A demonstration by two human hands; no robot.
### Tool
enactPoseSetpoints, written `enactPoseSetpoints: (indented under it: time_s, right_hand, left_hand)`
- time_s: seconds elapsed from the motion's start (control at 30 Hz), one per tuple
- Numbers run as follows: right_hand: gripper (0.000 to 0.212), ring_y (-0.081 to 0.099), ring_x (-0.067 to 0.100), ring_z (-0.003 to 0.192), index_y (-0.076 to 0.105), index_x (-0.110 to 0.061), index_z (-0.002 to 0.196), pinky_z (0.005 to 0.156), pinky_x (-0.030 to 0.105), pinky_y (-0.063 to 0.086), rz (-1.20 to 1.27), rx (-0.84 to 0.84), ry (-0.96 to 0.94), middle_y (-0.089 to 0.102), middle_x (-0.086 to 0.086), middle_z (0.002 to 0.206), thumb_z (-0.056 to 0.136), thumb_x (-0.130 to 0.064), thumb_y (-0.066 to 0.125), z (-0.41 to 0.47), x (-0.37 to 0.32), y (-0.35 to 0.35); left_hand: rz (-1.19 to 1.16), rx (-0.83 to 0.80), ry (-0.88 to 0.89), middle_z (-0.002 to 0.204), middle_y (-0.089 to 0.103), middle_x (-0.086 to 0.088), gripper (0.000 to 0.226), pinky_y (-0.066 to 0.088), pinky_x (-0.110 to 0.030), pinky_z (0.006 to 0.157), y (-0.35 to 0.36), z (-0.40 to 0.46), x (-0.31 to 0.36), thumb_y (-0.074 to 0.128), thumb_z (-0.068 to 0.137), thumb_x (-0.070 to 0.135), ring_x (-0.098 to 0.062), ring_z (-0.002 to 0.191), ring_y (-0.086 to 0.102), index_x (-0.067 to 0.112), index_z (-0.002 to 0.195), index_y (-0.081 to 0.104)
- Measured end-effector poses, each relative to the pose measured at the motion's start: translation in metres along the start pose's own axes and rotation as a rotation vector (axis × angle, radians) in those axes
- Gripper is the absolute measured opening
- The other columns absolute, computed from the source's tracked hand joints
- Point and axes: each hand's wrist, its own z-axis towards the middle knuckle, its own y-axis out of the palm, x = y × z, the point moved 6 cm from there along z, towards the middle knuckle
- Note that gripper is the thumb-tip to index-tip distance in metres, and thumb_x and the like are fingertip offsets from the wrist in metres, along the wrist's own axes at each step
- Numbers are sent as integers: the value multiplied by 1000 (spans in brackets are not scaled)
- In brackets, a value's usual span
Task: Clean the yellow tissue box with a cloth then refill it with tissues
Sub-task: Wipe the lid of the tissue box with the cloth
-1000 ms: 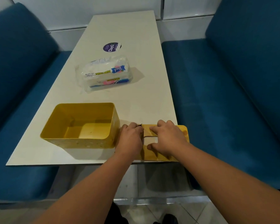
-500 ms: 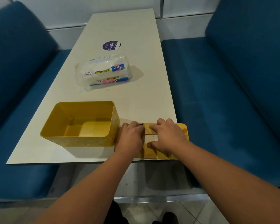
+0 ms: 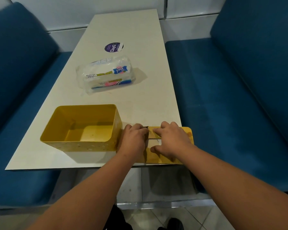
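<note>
The yellow tissue box (image 3: 83,143) stands open and empty on the table's near left, with specks on its floor and front wall. Its flat yellow lid (image 3: 188,131) lies to the right at the table's near edge, a slot in its middle. My left hand (image 3: 134,140) is curled, knuckles up, on the lid's left end, and a sliver of something dark, perhaps a cloth (image 3: 146,130), shows at its fingertips. My right hand (image 3: 171,140) rests flat on the lid with its fingers apart. A wrapped pack of paper towels (image 3: 106,74) lies further back.
The long white table (image 3: 156,100) carries a round purple sticker (image 3: 113,47) beyond the pack. Blue padded benches run along the left (image 3: 15,80) and the right (image 3: 239,97). The lid's right end reaches the table's right corner.
Both hands stay on the lid in nearly the same place. Only my view has shifted slightly.
</note>
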Motion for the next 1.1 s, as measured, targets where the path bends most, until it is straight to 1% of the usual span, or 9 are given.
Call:
enactPoseSetpoints:
  time_s: [0.07, 0.2, 0.37, 0.5, 0.67, 0.83, 0.97, 1.03, 1.1]
  right_hand:
    - [63, 43, 20, 110, 48, -33, 133, 83, 35, 45, 9, 11, 3, 49, -4, 121, 78, -62, 62, 0, 0, 0]
    - [69, 44, 20, 114, 44, -28, 137, 87, 35, 46, 22, 24, 18, 49, -3, 127, 79, -60, 63, -1, 1, 0]
    - [67, 44, 19, 111, 47, -29, 135, 86, 35, 46, 19, 21, 14, 50, -4, 122, 79, -62, 62, -1, 0, -1]
    - [65, 43, 20, 113, 47, -28, 136, 87, 35, 46, 20, 14, 7, 48, -3, 126, 81, -59, 61, -2, 0, -1]
    - [70, 44, 20, 113, 47, -29, 136, 86, 35, 45, 5, 14, 12, 49, -4, 125, 78, -65, 61, -2, 1, 0]
    - [70, 43, 20, 113, 46, -28, 136, 86, 35, 45, -4, 9, 7, 48, -4, 126, 79, -65, 60, -1, 0, 0]
    - [71, 43, 20, 112, 48, -28, 135, 84, 35, 45, 0, 7, 14, 49, -4, 124, 77, -66, 61, -2, 1, -1]
    - [70, 43, 19, 112, 47, -28, 135, 84, 35, 45, 2, 8, 15, 49, -5, 124, 77, -65, 62, -2, 1, -1]
    - [71, 43, 19, 113, 47, -28, 136, 85, 35, 45, 7, 11, 14, 49, -5, 126, 77, -65, 62, -2, 0, -1]
  left_hand:
    - [2, 37, -30, 128, 55, 6, 34, 40, -31, 92, -3, 4, 6, 51, 94, 23, -21, 109, 42, 26, 126, 60]
    - [27, -36, 117, 132, 52, 7, 35, 34, -27, 91, 4, -10, 9, 51, 95, 21, -19, 109, 41, 27, 129, 57]
    - [-17, 15, -5, 128, 54, 5, 37, 40, -31, 93, -3, 8, 8, 53, 92, 16, -21, 109, 42, 25, 127, 60]
    - [12, -56, 134, 130, 52, 8, 34, 34, -27, 91, 3, -8, 11, 50, 95, 20, -18, 110, 40, 26, 127, 59]
    - [5, -6, -31, 130, 53, 4, 33, 38, -31, 93, -2, 7, -2, 50, 94, 19, -24, 112, 41, 26, 125, 60]
    - [28, -62, 118, 133, 52, 8, 35, 37, -30, 94, 7, -11, -1, 52, 95, 26, -20, 109, 41, 28, 129, 58]
    - [14, -25, -34, 132, 51, 5, 38, 40, -33, 96, 4, 3, -8, 52, 93, 22, -24, 113, 40, 27, 131, 55]
    - [38, 7, -38, 129, 52, 4, 34, 41, -35, 93, 3, -1, 1, 50, 94, 26, -23, 110, 41, 27, 128, 56]
    - [36, 20, -3, 129, 51, 7, 32, 41, -32, 90, 5, -15, 3, 46, 97, 27, -21, 107, 40, 27, 128, 56]
